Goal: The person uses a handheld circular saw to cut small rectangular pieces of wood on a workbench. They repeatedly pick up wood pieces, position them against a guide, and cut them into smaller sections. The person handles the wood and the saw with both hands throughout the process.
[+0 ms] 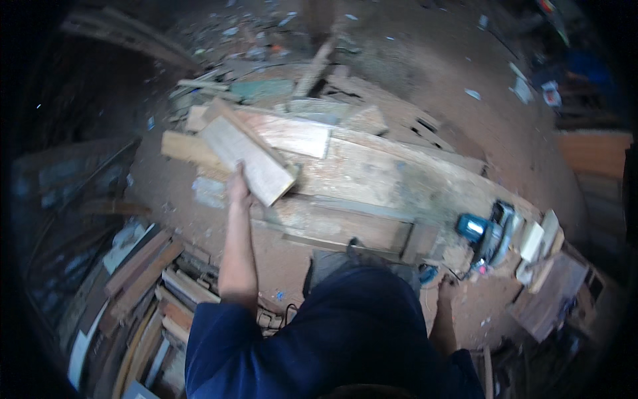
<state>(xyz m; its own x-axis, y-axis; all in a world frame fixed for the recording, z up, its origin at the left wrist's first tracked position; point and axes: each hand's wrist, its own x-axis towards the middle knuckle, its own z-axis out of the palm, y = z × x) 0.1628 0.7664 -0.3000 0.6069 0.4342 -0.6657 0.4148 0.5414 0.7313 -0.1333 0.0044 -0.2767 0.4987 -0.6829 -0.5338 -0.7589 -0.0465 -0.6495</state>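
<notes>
My left hand (238, 187) is closed on the near edge of a short wooden board (247, 159), which lies slanted over other pieces at the left end of a long, low plank surface (379, 174). Beneath and behind that board are a yellowish plank (183, 147) and a pale board (292, 135). On the right, my right hand (448, 287) hangs low, close to the surface's near edge; its fingers are blurred, and I cannot see anything held in them. A teal and black circular saw (488, 233) rests beyond it, with part of a cord near my hand.
Stacked timber offcuts (143, 279) crowd the lower left. Several wood blocks (535, 239) and a brown board (551, 296) stand right of the saw. Scrap boards (266, 90) lie behind the work surface. Litter dots the dirt floor (425, 56). An orange-brown wooden panel (593, 154) is at far right.
</notes>
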